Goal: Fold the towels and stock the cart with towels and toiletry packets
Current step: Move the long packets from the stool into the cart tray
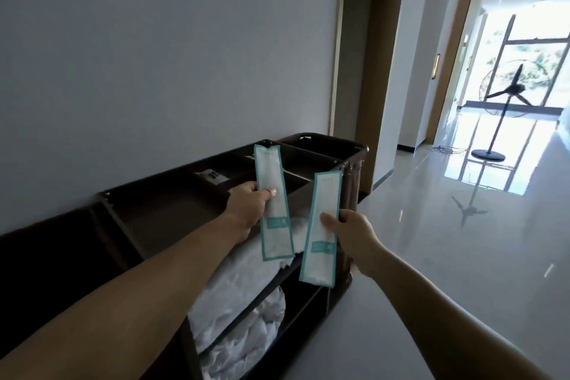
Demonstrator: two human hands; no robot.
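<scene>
Pinching one long white-and-teal toiletry packet [271, 170] under the left thumb [270, 192], the other fingers tucked behind it and hidden. Gripping a second packet [325, 194] the same way under the right thumb [327, 220]. Holding both upright and slightly apart, with the left hand [246, 210] a little higher and farther out than the right hand [354, 234]. Hovering both over the cart [354, 148] near its right end, above the top tray and not yet resting in any section.

Looking outward from the hands: finding white towels [234, 287] heaped on the upper shelf just below the packets, and more white cloth [246, 333] bundled on the shelf beneath. Appearing crumpled rather than squarely folded, though too dim to say for certain. Making out little in the large tray compartment [160, 210], which is dark, and spotting a small dark item [212, 176] in a section farther along.

Judging progress from this: towels seemingly loaded already, packet stocking only beginning. Leaving both packets to be set down in the tray, probably more to fetch, and perhaps some neater folding as well.

Farther off, seeing a standing fan [499, 95] before a bright window [539, 40], above a glossy floor [431, 225].
</scene>
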